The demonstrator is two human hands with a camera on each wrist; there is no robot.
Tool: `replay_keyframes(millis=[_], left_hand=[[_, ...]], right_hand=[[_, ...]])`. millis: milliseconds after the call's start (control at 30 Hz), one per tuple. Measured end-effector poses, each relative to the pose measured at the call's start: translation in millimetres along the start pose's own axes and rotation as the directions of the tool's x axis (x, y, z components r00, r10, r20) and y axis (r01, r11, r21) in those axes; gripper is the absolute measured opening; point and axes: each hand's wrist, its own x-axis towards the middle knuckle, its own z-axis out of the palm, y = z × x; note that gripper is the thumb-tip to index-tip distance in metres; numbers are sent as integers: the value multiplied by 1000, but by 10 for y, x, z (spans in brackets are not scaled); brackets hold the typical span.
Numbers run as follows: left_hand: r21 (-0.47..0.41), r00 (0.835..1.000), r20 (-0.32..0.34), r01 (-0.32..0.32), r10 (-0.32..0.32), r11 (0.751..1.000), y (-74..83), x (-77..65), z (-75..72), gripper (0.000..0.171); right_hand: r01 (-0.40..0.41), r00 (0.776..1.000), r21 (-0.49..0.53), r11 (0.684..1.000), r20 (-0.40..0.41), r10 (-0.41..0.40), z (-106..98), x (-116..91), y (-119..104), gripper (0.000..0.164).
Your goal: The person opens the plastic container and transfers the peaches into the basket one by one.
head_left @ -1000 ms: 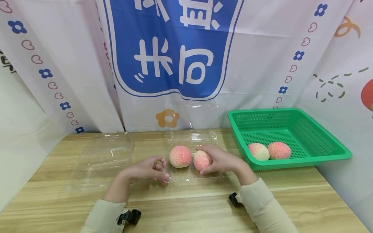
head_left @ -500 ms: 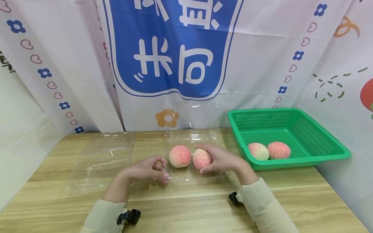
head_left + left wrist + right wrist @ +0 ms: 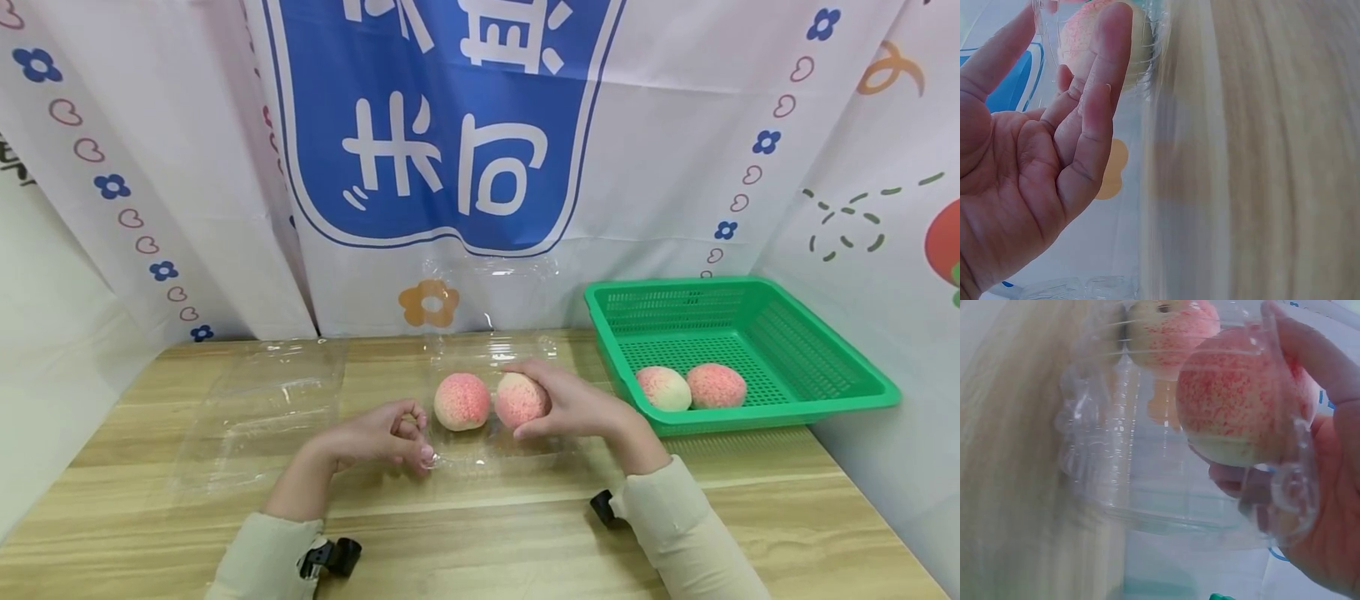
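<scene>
Your right hand holds a round, pink-and-cream peach, fingers curled over its far side and thumb on the near side. The peach is in the right part of a clear, thin plastic clamshell box; you cannot tell whether it rests on the bottom. Just to its left, in the same box, sits a second round peach, flushed pink over cream — a narrow gap shows between the two in the head view.

Your left hand is at the box's near left corner, its thumb and fingers drawn close and pinching the plastic edge there. The box's see-through lid stands raised at the back, in front of a white cloth printed with a blue panel.

Beyond your left hand, another clear plastic box lies on the pale wood-grain table. To your right is a green, rectangular, perforated plastic basket — two more pink-and-cream peaches lie side by side against its near wall.
</scene>
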Motion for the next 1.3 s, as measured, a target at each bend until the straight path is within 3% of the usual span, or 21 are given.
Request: replay_keyframes(millis=[333,867,1300], left_hand=[[4,1000,-3,7,-7,1000,5,-3,-21,39],[16,1000,5,10,-10,1000,-8,21,-25,40],[11,1000,12,-3,3,1000,-14,18,-14,36]], right_hand=[[65,998,-1,998,-27,-65,-105,-27,-105,82],[61,990,22,998,-129,-57,-295,-155,-197,81],[45,982,-37,998,-184,-51,-532,-370,-122,80]])
